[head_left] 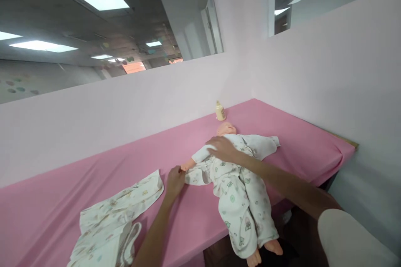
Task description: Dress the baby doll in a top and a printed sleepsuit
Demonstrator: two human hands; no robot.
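A baby doll point(242, 192) in white printed trousers and a white printed top lies on its back, its legs hanging over the bed's front edge. My left hand point(175, 180) is closed at the doll's hand point(188, 164), with the fingertips partly hidden. Just below that arm, a printed sleeve point(199, 176) lies loose on the pink sheet. Across the doll's upper chest and shoulder rests my right hand point(223, 149), fingers stretched out over the white cloth. The doll's other arm is covered by a long white sleeve point(261, 145) spread out to the right.
A pink sheet point(131, 156) covers the bed, which stands against white walls point(125, 117). Folded printed baby clothing point(109, 221) lies at the left front. Behind the doll's head stands a pale yellow bottle point(220, 112). A large mirror or window point(94, 21) is above.
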